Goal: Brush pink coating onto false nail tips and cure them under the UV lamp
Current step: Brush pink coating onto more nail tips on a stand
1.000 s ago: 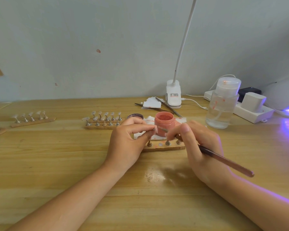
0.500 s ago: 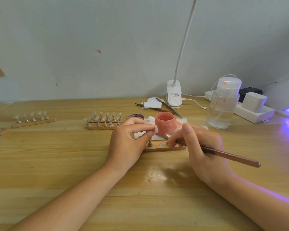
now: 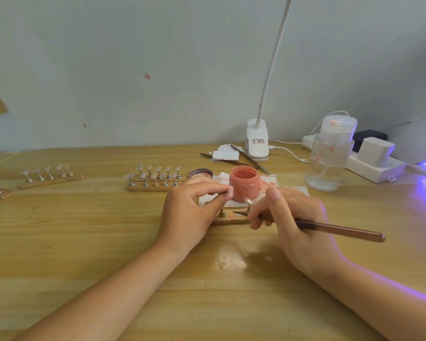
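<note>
Left hand pinches a nail tip just at nine o'clock of the open pink jar. Right hand grips the brush, handle pointing to four o'clock; the UV lamp glows at the table's two o'clock edge.

Clip lamp, pump bottle, tweezers, power strip.

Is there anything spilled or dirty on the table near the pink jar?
Yes. The white paper under the open pink jar carries pink smears, and the clear pump bottle also shows pink spots on its side.
</note>
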Motion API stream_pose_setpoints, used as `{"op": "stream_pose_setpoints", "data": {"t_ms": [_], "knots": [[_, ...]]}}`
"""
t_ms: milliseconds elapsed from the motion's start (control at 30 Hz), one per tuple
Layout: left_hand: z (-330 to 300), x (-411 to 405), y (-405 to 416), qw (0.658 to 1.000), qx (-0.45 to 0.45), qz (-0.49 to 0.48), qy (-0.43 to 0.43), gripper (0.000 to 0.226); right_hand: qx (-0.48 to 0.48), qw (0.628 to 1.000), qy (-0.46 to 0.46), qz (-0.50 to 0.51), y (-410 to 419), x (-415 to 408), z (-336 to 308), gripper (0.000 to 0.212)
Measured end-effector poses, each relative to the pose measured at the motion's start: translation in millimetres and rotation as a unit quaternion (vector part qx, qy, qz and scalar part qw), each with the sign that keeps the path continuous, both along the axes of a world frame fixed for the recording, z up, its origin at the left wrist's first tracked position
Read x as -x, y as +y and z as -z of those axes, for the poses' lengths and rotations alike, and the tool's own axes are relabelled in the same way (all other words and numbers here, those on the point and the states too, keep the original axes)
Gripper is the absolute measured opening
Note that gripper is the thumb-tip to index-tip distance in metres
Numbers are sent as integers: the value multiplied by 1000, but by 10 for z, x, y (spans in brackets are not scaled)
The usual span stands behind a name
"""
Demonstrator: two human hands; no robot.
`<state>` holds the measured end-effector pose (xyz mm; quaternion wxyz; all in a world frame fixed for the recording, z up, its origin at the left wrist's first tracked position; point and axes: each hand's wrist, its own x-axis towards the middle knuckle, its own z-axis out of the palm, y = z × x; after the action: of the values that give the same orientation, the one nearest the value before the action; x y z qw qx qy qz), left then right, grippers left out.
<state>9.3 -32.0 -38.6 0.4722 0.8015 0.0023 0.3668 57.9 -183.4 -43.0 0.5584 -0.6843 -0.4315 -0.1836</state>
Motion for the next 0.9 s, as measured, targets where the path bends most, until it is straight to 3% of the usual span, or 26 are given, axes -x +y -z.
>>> {"op": "stream_pose_setpoints", "data": {"t_ms": [233, 333, 600, 900], "knots": [[-9, 7, 3, 1000, -2, 6, 2, 11, 1, 999, -32, 33, 20, -1, -17, 36], [-14, 0, 7, 1000, -6, 7, 2, 14, 16, 1000, -21, 2, 17, -5, -6, 39], [-5, 4, 10, 1000, -14, -8, -19, 22, -52, 998, 47, -6, -14, -14, -7, 47], [2, -9, 16, 1000, -13, -4, -19, 29, 10, 1000, 12, 12, 3, 0, -22, 43]]}}
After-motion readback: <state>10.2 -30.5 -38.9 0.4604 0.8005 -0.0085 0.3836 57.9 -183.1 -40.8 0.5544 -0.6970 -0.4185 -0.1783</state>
